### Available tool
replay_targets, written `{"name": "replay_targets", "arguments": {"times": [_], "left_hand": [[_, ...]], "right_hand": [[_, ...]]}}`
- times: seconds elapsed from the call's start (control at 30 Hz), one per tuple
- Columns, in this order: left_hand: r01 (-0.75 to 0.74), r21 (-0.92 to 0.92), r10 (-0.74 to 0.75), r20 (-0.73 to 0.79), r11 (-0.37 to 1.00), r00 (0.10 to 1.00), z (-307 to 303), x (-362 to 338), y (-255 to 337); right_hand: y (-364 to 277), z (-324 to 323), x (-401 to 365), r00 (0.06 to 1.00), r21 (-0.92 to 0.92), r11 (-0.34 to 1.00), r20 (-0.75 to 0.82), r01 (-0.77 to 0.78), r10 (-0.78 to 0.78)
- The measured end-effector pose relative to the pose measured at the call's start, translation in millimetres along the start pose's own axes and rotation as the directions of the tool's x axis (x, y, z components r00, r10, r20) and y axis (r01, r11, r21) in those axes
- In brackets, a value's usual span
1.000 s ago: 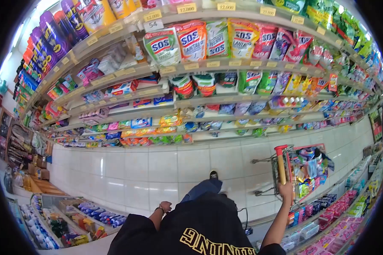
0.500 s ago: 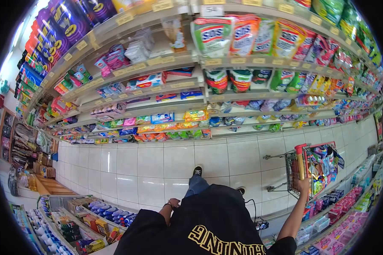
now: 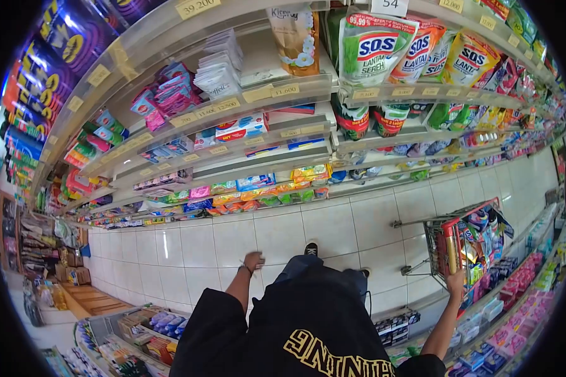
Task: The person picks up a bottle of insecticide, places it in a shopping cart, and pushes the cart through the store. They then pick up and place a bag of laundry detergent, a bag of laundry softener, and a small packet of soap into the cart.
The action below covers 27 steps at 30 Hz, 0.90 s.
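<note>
My right hand (image 3: 457, 283) is closed on the handle of a shopping cart (image 3: 451, 251), on the right side of the head view. Packets in several colours (image 3: 481, 242) fill the cart's basket. Over the floor tiles, in front of my body, hangs my left hand (image 3: 253, 261), a dark band at its wrist. Its fingers look loosely stretched out, with nothing visible in them. The shelf nearest to it is the low one with colourful packets (image 3: 226, 200), and there is a gap between them.
Long shelves cross the top, with S.O.S pouches (image 3: 374, 50), sachets (image 3: 217, 75) and purple spray cans (image 3: 69, 47). Behind me on the right, another shelf bears pink packs (image 3: 512, 323). Bottles (image 3: 166, 323) stand at lower left, near a wooden platform (image 3: 97, 301).
I am nearer to the shelf, and its goods look larger and further right. My left hand has swung forward from beside my hip. My right hand stays on the cart.
</note>
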<state>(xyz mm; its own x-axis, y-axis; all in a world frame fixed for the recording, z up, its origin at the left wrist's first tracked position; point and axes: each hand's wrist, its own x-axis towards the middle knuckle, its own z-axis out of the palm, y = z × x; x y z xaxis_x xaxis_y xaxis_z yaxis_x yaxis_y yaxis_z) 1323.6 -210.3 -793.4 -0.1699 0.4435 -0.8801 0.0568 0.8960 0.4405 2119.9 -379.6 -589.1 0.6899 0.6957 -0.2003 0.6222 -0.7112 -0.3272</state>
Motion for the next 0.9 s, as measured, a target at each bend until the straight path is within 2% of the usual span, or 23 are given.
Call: {"name": "replay_targets", "arguments": {"times": [0.03, 0.07, 0.1, 0.2, 0.23, 0.27, 0.3, 0.33, 0.4, 0.43, 0.47, 0.53, 0.6, 0.73, 0.8, 0.83, 0.9], "left_hand": [[-0.052, -0.148, 0.063, 0.072, 0.988, 0.995, 0, 7, 26], [-0.111, -0.250, 0.131, 0.066, 0.962, 0.989, 4, 9, 51], [-0.134, -0.309, 0.159, 0.056, 0.941, 0.986, 10, 12, 78], [-0.162, -0.496, 0.216, 0.053, 0.853, 0.975, 24, 32, 143], [-0.155, -0.494, 0.213, 0.063, 0.856, 0.975, 26, 39, 159], [-0.142, -0.592, 0.226, 0.071, 0.793, 0.971, 28, 47, 175], [-0.125, -0.681, 0.241, 0.078, 0.722, 0.967, 30, 53, 190], [-0.120, -0.675, 0.244, 0.092, 0.728, 0.965, 27, 70, 201], [0.119, -0.848, 0.250, 0.283, 0.517, 0.926, 22, 112, 213], [0.073, -0.875, 0.240, 0.210, 0.479, 0.948, 27, 111, 221], [0.086, -0.868, 0.230, 0.224, 0.490, 0.947, 31, 102, 231], [0.031, -0.921, 0.148, 0.095, 0.389, 0.984, 34, 97, 247], [0.024, -0.906, 0.178, 0.108, 0.422, 0.978, 31, 107, 252], [0.038, -0.894, 0.111, 0.098, 0.446, 0.989, 27, 119, 258], [0.130, -0.915, 0.008, 0.144, 0.381, 0.990, 25, 121, 264], [0.131, -0.918, -0.032, 0.128, 0.374, 0.991, 25, 121, 268], [0.101, -0.892, -0.008, 0.108, 0.440, 0.994, 23, 119, 270]], "right_hand": [[-5, 6, -10, 0.997, 0.030, 0.998, -0.060, 0.055, -0.054], [-9, 8, -22, 0.987, 0.053, 0.992, -0.119, 0.113, -0.107], [-15, 8, -31, 0.997, 0.043, 0.998, -0.061, 0.051, -0.048], [-25, 17, -54, 0.999, 0.002, 0.999, -0.021, 0.035, -0.035], [-31, 19, -63, 1.000, 0.007, 1.000, -0.002, 0.017, -0.017], [-39, 19, -72, 1.000, 0.004, 1.000, -0.009, 0.008, -0.008], [-48, 17, -81, 0.998, 0.000, 1.000, 0.062, -0.021, 0.021], [-56, 15, -88, 0.990, -0.004, 0.999, 0.130, -0.051, 0.052], [-58, 22, -103, 0.982, -0.005, 0.994, 0.157, -0.105, 0.104], [-55, 29, -108, 0.985, -0.006, 0.997, 0.151, -0.080, 0.080], [-54, 33, -114, 0.987, -0.008, 0.998, 0.149, -0.055, 0.056], [-69, 31, -130, 0.985, -0.018, 0.996, 0.146, -0.087, 0.089], [-75, 34, -142, 0.985, -0.061, 0.996, 0.156, -0.067, 0.076], [-86, 40, -162, 0.983, -0.093, 0.992, 0.155, -0.090, 0.104], [-94, 40, -167, 0.984, -0.089, 0.992, 0.145, -0.093, 0.105], [-97, 42, -170, 0.983, -0.097, 0.992, 0.153, -0.083, 0.098], [-101, 40, -178, 0.978, -0.111, 0.988, 0.166, -0.110, 0.127]]}}
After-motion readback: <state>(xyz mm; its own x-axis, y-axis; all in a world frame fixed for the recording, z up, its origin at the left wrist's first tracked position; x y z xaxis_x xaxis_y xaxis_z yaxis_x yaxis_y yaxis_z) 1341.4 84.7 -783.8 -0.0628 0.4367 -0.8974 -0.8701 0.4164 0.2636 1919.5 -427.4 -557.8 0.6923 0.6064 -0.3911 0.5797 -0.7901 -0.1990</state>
